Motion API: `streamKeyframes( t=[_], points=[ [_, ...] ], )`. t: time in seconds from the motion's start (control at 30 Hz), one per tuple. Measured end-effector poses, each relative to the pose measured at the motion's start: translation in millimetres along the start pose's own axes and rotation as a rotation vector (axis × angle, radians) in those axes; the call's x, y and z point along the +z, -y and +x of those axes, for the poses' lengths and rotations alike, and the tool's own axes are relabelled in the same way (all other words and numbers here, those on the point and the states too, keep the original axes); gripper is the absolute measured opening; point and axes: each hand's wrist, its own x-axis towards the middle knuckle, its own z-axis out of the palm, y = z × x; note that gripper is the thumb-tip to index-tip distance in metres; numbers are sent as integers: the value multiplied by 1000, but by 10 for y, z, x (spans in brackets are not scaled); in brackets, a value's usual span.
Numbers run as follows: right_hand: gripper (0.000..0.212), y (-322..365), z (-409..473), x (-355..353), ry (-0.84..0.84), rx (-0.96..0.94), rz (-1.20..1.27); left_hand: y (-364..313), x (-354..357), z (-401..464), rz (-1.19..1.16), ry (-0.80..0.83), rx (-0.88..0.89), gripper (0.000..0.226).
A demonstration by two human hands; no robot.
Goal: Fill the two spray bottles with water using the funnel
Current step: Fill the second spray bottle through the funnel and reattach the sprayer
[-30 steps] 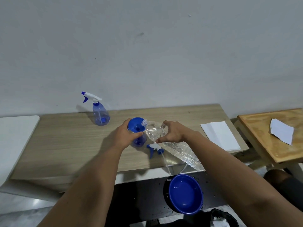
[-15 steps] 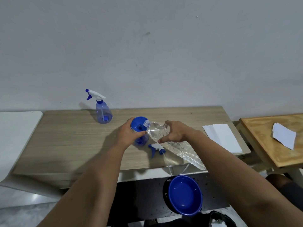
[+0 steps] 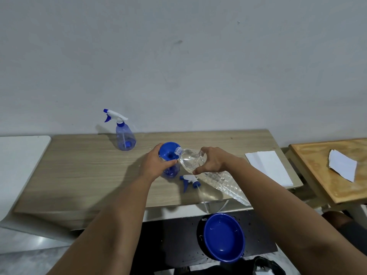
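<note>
Left hand: the left hand (image 3: 154,165) curls round the neck of the open blue translucent spray bottle (image 3: 170,171) and the stem of the blue plastic funnel (image 3: 169,151) seated in it, thumb to the front.
Right hand: the right hand (image 3: 213,161) grips the shoulder of the clear ribbed plastic water bottle (image 3: 200,166), fingers over the top and thumb beneath; the bottle lies tipped, its mouth over the funnel's rim at 3 o'clock.
Where things sit: the bottle being filled stands mid-way along the pale wooden table (image 3: 83,175); its white-and-blue trigger sprayer head (image 3: 189,180) lies loose at about 5 o'clock from it, just beside. The second blue spray bottle with its trigger fitted (image 3: 123,133) stands at 10 o'clock, near the wall, well apart.
Flow: I cannot tell whether water is running (too small to see).
Below: a blue round plastic basin (image 3: 223,237) sits under the table's near edge.
Risk, spill: the mouth rides the rim rather than the centre, so a steeper tip could send water over the funnel's side.
Risk, overflow: pouring faster than the stem drains would brim the funnel.
Risk, topple: a nudge from the heavy bottle could tip the light one if the left hand slackens.
</note>
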Motion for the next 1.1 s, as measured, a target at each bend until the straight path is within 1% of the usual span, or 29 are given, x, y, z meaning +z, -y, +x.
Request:
streamKeyframes(
  t=[0.13,0.33,0.43,0.53,0.6,0.7,0.8,0.93,1.0,1.1],
  points=[
    [96,4,0,2,6,3,8,-1,-2,1,7,0,0,75],
    [91,9,-28,9,-8,0,36,14,-8,7,6,4,7,72],
    [91,-29,-50,37,-60,-38,113,14,-17,-4,2,11,12,71],
    [81,-110,-71,100,-153,-87,269,9,-27,-5,-5,12,19,70],
    [76,-178,-102,151,-232,-126,408,10,-28,-12,-6,12,2,80],
    [61,-274,-152,209,-342,-187,653,12,-39,-15,-3,16,-43,104],
    [61,-347,-155,168,-494,-196,808,46,-53,8,-17,54,-48,116],
    [63,-387,-28,18,-619,-166,920,136,-51,29,-27,84,-76,127],
    [64,-390,94,-52,-660,-151,944,182,-40,22,-33,103,-69,121],
    [67,-360,333,-91,-716,-89,970,263,18,48,-38,136,-64,92]
  ],
)
